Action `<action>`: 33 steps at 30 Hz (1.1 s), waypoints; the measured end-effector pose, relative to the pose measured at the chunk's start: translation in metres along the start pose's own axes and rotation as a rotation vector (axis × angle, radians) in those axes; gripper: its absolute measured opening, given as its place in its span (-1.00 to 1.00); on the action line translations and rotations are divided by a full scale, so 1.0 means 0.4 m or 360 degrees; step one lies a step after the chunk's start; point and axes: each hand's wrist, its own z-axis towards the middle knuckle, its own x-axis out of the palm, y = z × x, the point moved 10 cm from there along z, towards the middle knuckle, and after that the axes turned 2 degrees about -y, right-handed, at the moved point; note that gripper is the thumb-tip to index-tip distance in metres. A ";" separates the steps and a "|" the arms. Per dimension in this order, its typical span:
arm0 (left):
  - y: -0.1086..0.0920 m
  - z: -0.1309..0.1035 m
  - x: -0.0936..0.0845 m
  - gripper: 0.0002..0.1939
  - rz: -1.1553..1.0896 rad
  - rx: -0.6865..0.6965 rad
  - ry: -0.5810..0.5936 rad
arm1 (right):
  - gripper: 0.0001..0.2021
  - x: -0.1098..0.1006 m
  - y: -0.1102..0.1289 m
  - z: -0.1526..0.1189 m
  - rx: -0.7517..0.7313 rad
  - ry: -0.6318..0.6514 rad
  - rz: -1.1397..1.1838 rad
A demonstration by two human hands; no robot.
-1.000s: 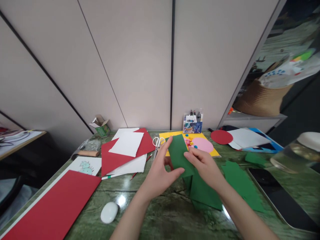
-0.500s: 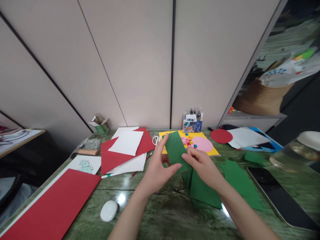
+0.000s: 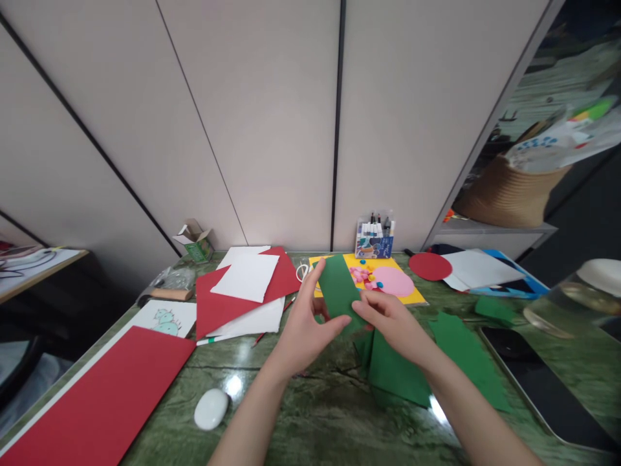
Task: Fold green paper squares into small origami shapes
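Between my two hands, raised above the table, is a narrow piece of green paper (image 3: 338,285). My left hand (image 3: 310,323) grips its left side, with the thumb low and the fingers reaching up along the edge and behind. At the lower right edge my right hand (image 3: 388,320) pinches it between thumb and fingers. Below my right hand, a folded green sheet (image 3: 398,369) lies on the table, partly covered by the wrist. Further right rest more green paper (image 3: 468,359) with a ragged edge and a small green scrap (image 3: 495,309).
Red sheets (image 3: 107,395) and white paper (image 3: 247,277) lie to the left, near a white mouse-shaped object (image 3: 211,409). Behind my hands are a yellow sheet (image 3: 417,296) with small pink pieces and a marker pack (image 3: 374,239). A phone (image 3: 543,382) and a jar (image 3: 567,304) stand right.
The green paper and both hands have barely moved; the paper sits very slightly further left. Both hands keep their grip on it.
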 end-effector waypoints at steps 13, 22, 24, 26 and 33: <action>0.000 0.005 -0.011 -0.15 0.0082 0.0043 -0.0008 | -0.62 0.011 -0.022 0.001 0.0098 0.0048 0.0040; -0.010 0.006 -0.024 -0.13 0.0058 0.0052 -0.0056 | -0.65 0.017 -0.001 -0.003 0.0017 0.0114 0.0033; -0.009 0.007 -0.023 -0.13 0.0057 0.0049 -0.0047 | -0.63 0.013 0.003 -0.002 -0.0015 0.0097 -0.0014; -0.007 0.007 -0.024 -0.13 0.0066 0.0047 -0.0052 | -0.62 0.009 0.003 0.000 -0.0045 0.0075 -0.0049; -0.007 0.008 -0.041 -0.12 0.0108 0.0054 -0.0106 | -0.59 0.013 -0.029 0.001 0.0089 0.0076 0.0088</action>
